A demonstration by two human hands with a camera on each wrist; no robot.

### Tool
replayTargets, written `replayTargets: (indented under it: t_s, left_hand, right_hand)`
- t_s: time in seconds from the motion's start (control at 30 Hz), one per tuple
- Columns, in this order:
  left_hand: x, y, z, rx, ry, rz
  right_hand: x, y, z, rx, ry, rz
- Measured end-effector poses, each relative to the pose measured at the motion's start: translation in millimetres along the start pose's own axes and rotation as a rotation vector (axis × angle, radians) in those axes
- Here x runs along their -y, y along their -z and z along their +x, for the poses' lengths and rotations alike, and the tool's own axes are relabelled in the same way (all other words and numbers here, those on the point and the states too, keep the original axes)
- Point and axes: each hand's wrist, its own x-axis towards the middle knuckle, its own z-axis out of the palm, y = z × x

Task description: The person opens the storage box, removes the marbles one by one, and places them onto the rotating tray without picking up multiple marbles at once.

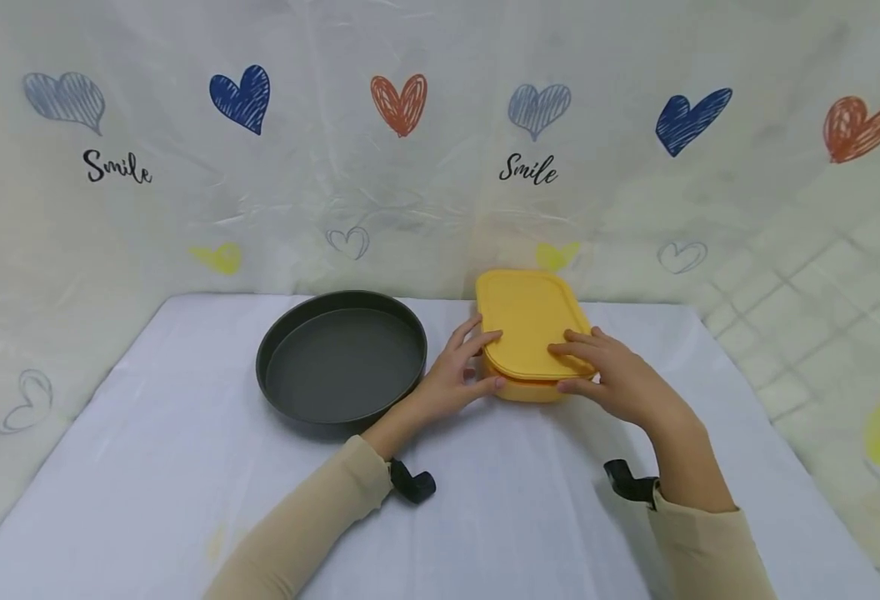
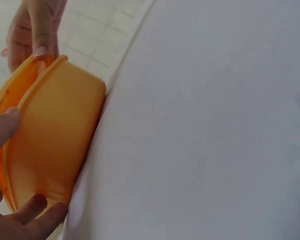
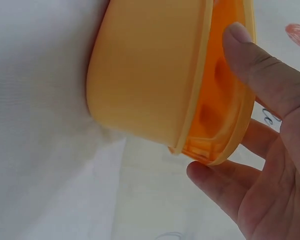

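1. The yellow box (image 1: 530, 390) stands upright toward the far side of the white-covered desk (image 1: 500, 517), between the person's two hands and to the right of the dark round pan (image 1: 346, 367).
2. Its lid (image 1: 536, 312) lies over the opening but is not seated: both wrist views show a gap between lid and rim along the near side. The far edge cannot be judged.
3. The left grip (image 1: 455, 367) is partly closed around the box's left near corner, thumb at the rim, some fingers along the side wall, others on the lid's edge. It seems placed there to keep the box from sliding or turning.
4. The right grip (image 1: 620, 375) is bent around the lid's right near corner, thumb at the lifted edge and fingers spread over the top and side. That pinch probably controls the lid's tilt, with one hand facing the other so that neither side swings freely.
5. Inside the gap only the lid's orange underside shows, with darker patches that may be finger shadows; what the box holds, if anything, cannot be told.
6. The pan sits open side up, its broad floor visible; neither grip has hold of it, though the left forearm passes near its rim.
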Motion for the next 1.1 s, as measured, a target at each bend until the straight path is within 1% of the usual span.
replayTargets:
  t_s: [0.1, 0.23, 0.4, 0.53, 0.67, 0.77, 0.9, 1.1]
  left_hand:
    - [-1.8, -1.2, 0.6, 0.017, -0.003, -0.010]
    - [-3.4, -1.0, -0.1, 0.025, 0.006, -0.014]
    - [-4.2, 0.2, -0.2, 0.030, 0.008, 0.002]
    - [-4.3, 0.3, 0.3, 0.024, 0.021, 0.018]
    - [-4.1, -0.2, 0.6, 0.016, 0.039, 0.013]
    - [-3.2, -1.2, 0.9, 0.017, 0.030, 0.004]
    - [-3.8, -1.4, 1.1, 0.020, 0.003, -0.021]
    - [-4.9, -3.0, 0.6, 0.007, 0.002, -0.044]
  right_hand:
    - [0, 3, -4, -0.001, -0.024, 0.008]
    - [-1, 5, -5, -0.020, -0.029, 0.035]
    - [-4, 8, -5, -0.098, -0.007, 0.072]
    - [-8, 9, -3, -0.210, 0.014, 0.070]
    - [-10, 9, 0, -0.344, 0.064, 0.015]
    - [-10, 9, 1, -0.446, 0.091, -0.029]
    - [-13, 9, 2, -0.579, 0.078, -0.044]
    - [-20, 6, 2, -0.747, 0.052, -0.002]
